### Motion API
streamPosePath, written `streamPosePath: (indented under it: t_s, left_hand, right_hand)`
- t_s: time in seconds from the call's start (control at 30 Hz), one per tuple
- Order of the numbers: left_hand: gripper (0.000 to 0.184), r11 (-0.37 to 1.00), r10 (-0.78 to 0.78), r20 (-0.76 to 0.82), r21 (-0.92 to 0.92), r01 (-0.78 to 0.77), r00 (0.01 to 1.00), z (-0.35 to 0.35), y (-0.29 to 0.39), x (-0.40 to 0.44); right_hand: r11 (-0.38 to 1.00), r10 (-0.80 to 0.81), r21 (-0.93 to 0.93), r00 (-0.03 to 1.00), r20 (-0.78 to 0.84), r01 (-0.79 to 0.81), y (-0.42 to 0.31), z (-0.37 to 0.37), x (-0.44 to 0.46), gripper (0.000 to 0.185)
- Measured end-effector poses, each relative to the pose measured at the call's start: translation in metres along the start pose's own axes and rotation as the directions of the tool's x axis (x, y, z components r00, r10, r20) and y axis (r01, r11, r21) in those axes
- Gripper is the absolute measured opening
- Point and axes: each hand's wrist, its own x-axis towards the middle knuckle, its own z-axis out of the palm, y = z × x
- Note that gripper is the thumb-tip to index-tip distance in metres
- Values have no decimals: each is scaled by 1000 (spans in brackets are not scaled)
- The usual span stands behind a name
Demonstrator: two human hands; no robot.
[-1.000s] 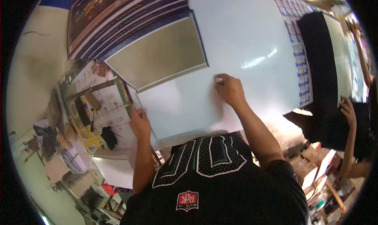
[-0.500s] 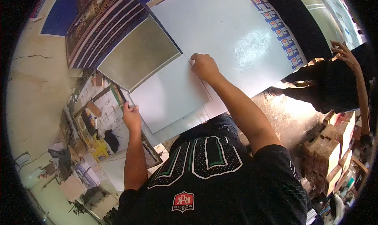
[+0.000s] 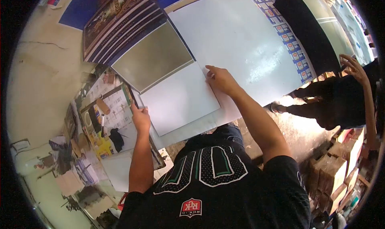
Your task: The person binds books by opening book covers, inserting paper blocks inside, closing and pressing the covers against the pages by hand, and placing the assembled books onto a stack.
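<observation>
A white sheet (image 3: 180, 102) lies in front of me, its far edge along a grey-brown panel (image 3: 154, 54) with a pale border. At the sheet's left edge is my left hand (image 3: 140, 118), index finger stretched forward and thumb apart from it. My right hand (image 3: 222, 80) rests at the sheet's right edge, where it meets a large glossy white board (image 3: 224, 32). Its index finger points out and the thumb sits lower, with a gap between them; the other fingers are partly hidden. Neither hand visibly lifts anything.
Printed dark striped material (image 3: 120, 32) lies beyond the panel. A strip of blue-and-white labels (image 3: 292, 48) and a black band (image 3: 306, 32) run along the right. A lower cluttered surface holds a roll-like brown item (image 3: 103, 106). Another person's hand (image 3: 353, 66) is at right, above stacked cartons (image 3: 329, 169).
The view has shifted, so the table contents appear further right. My right hand's index finger and thumb have spread from a tighter pinch. The white sheet stays against the panel.
</observation>
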Motion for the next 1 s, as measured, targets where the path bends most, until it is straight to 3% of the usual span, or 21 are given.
streamPosePath:
  t_s: [0.03, 0.13, 0.17, 0.23, 0.33, 0.4, 0.47, 0.83, 0.9, 1.0]
  left_hand:
    - [70, 1000, -22, -1, -7, 22, 1000, 0, 2, -1]
    - [74, 998, -63, 0, -26, 63, 998, 5, -4, 1]
    - [75, 997, -74, 1, -35, 74, 997, 6, -7, 4]
    - [76, 995, -84, 5, -45, 84, 996, 5, -11, 6]
    - [78, 993, -89, 7, -78, 89, 996, 11, -25, 11]
    - [79, 991, -87, 9, -97, 88, 996, 13, -25, 12]
    - [80, 984, -178, 30, 8, 178, 984, 5, -3, 9]
    - [62, 973, -228, 44, -21, 229, 973, 14, -20, 9]
    - [60, 989, -145, 37, -27, 146, 989, 14, -20, 8]
    - [56, 986, -165, 33, -6, 165, 986, 13, -19, 9]
  right_hand:
    - [997, 16, -80, 999, -32, -18, 4, 4, 4, 39]
    - [995, 90, -29, 989, -117, -94, 2, 16, 9, 28]
    - [995, 88, -30, 990, -113, -92, 1, 17, 11, 28]
    - [966, 246, -62, 968, -57, -249, -22, 6, 7, 32]
    - [954, 297, -11, 952, -75, -299, -29, 7, 13, 30]
    - [959, 272, -43, 955, -120, -279, -22, 19, 15, 29]
    - [962, 245, -79, 955, -164, -261, -19, 22, 15, 27]
    - [980, 152, -133, 988, 2, -150, -15, 7, 32, 20]
    - [984, 133, -121, 991, -14, -134, -15, 6, 29, 19]
    - [983, 115, -140, 993, -29, -118, -17, 6, 28, 21]
